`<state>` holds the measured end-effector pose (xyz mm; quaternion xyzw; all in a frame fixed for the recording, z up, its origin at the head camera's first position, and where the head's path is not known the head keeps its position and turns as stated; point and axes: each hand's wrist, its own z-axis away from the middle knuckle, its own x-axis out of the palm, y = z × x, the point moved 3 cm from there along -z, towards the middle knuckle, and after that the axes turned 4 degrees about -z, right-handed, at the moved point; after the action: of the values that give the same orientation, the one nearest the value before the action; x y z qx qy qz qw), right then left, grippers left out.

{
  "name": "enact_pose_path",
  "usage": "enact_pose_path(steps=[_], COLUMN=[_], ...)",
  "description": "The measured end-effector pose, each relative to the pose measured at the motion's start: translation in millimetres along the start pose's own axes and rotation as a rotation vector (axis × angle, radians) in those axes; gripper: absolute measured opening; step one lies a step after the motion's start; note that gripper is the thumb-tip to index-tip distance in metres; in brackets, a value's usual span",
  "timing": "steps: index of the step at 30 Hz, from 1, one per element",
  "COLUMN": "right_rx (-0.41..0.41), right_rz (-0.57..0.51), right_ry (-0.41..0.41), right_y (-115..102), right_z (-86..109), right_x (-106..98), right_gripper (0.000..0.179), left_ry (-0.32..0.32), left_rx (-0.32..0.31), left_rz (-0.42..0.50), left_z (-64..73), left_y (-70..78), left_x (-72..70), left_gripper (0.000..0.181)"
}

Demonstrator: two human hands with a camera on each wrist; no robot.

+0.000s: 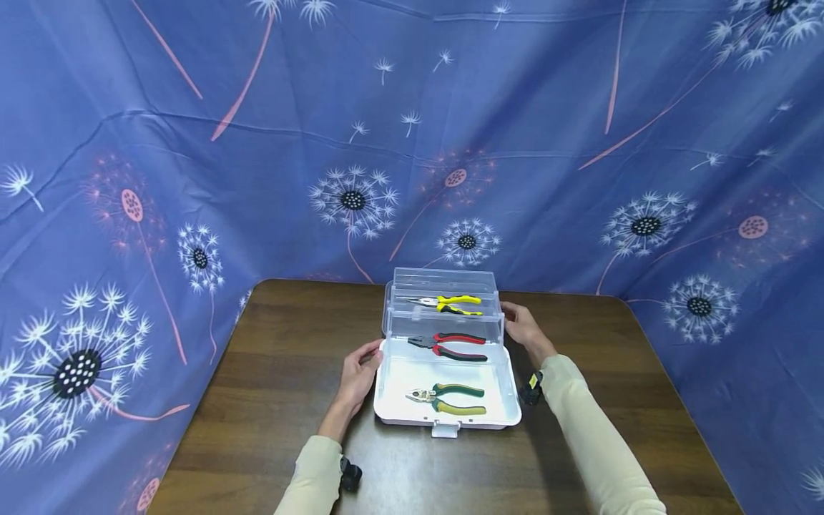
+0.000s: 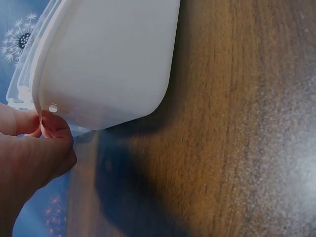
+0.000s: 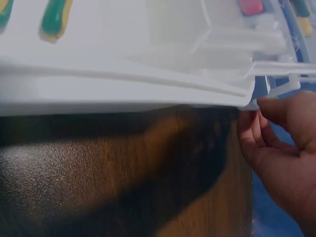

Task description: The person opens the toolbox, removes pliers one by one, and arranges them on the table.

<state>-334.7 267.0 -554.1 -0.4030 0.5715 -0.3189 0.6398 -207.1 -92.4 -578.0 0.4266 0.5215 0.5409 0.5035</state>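
A white plastic toolbox [image 1: 508, 400] with clear fold-out trays [image 1: 444, 275] stands opened on the table. Green-and-yellow pliers [image 1: 460, 410] lie in its white base. Above them are red-and-black pliers [image 1: 460, 355], and yellow-and-black long-nose pliers [image 1: 462, 299] sit in the rear clear tray. My left hand [image 1: 358, 373] is at the box's left side; in the left wrist view its thumb and fingers pinch the rim [image 2: 37, 81]. At the back right corner, my right hand [image 1: 524, 330] grips the edge between thumb and fingers, as the right wrist view shows.
The brown wooden table [image 1: 270, 400] extends on both sides of the box. A blue cloth [image 1: 270, 193] with dandelion prints hangs behind and beside it. A white latch [image 1: 445, 430] juts from the box's front.
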Motion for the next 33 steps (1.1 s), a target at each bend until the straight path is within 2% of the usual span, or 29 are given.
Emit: enact_pose_path(steps=[5, 10, 13, 18, 21, 24, 28, 31, 33], right_rx=[0.045, 0.085, 0.082, -0.011, -0.082, -0.118, -0.147, -0.182, -0.208], right_rz=[0.017, -0.075, -0.113, -0.075, -0.029, -0.03, -0.004, 0.031, 0.056], right_ry=[0.002, 0.018, 0.044, 0.11, 0.111, 0.066, 0.01, -0.035, -0.073], right_y=[-8, -29, -46, -75, -89, -100, -110, -114, -115], right_z=[2.1, 0.7, -0.7, -2.8, -4.5, -4.8, -4.2, -3.7, -3.4], right_x=[-4, -12, -17, -20, -17, -9, 6, 18, 25], right_gripper=[0.042, 0.036, 0.035, 0.032, 0.031, 0.032, 0.032, 0.033, 0.034], left_ry=[0.001, 0.01, 0.008, 0.0, 0.004, 0.003, 0.001, 0.004, 0.005], left_rx=[-0.009, -0.002, 0.011, 0.013, 0.0, 0.002, -0.013, -0.023, -0.026], left_rz=[-0.01, 0.002, 0.016, 0.013, 0.003, 0.0, -0.024, -0.039, -0.037], left_z=[-0.9, -0.3, 0.4, -0.2, -1.1, -0.8, 2.8, 2.0, -0.6], left_y=[-1.3, -2.5, -1.2, -0.4, -2.0, -1.9, 6.8, 6.2, 0.6], left_x=[-0.2, -2.7, -3.8, -4.5, -4.7, -4.7, -3.1, -1.5, -0.8], left_gripper=[0.032, 0.033, 0.034, 0.034, 0.033, 0.032, 0.033, 0.034, 0.034])
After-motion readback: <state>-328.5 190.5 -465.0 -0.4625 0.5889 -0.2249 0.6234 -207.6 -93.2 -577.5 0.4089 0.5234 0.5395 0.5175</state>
